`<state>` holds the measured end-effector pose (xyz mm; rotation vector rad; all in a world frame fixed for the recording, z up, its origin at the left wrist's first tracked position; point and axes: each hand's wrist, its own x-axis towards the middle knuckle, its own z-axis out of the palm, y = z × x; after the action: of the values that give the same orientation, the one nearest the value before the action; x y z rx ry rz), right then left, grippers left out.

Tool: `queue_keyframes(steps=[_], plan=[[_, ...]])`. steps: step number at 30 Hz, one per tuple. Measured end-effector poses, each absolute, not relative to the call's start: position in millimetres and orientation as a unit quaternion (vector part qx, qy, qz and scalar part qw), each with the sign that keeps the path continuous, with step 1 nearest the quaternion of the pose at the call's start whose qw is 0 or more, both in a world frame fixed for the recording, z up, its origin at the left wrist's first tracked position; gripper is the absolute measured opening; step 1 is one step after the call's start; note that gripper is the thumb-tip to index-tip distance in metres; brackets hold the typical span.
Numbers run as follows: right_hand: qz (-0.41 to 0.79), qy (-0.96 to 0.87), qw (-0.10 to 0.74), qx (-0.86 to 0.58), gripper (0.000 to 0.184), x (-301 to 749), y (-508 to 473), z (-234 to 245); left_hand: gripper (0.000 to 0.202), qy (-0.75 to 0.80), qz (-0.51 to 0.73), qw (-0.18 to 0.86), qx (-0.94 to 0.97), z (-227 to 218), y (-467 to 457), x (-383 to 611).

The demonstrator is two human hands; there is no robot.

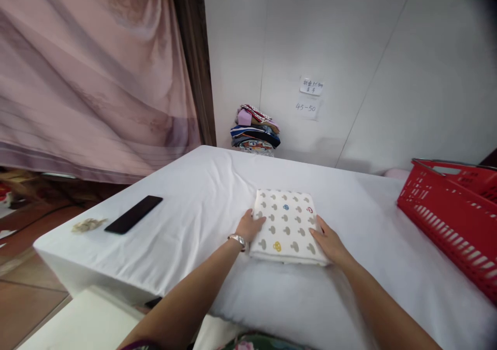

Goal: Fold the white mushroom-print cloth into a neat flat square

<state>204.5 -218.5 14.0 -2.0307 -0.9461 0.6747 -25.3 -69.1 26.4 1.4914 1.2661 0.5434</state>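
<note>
A folded white cloth [288, 225] printed with small grey shapes and a few coloured ones lies flat on the white-covered table [202, 194]. My left hand [249, 226], with a watch on the wrist, rests against the cloth's left edge, thumb lying on top. My right hand [329, 241] is pressed against the cloth's right edge, its fingers curled at the side. Both hands clasp the folded cloth from either side.
A red plastic basket [450, 210] stands at the table's right. A black phone [134, 214] and a small crumpled scrap [87, 224] lie at the left. A stack of folded fabrics [254, 130] sits at the far edge by the wall. A pink curtain [89, 70] hangs left.
</note>
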Motion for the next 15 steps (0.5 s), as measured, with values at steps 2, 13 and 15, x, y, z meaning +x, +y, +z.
queue_keyframes(steps=[2,13,15], plan=[[0.305,-0.329,0.424,-0.787,0.073,201.0,-228.7,20.5,0.054,0.52,0.202,0.592,0.582,32.8,-73.1,-29.1],[0.504,-0.171,0.561,-0.635,0.083,210.2,-235.8,29.6,0.045,0.397,0.16,0.827,0.363,44.0,-90.3,-34.5],[0.528,-0.2,0.559,-0.607,0.07,213.3,-231.4,31.6,0.044,0.384,0.154,0.842,0.347,46.4,-89.2,-32.1]])
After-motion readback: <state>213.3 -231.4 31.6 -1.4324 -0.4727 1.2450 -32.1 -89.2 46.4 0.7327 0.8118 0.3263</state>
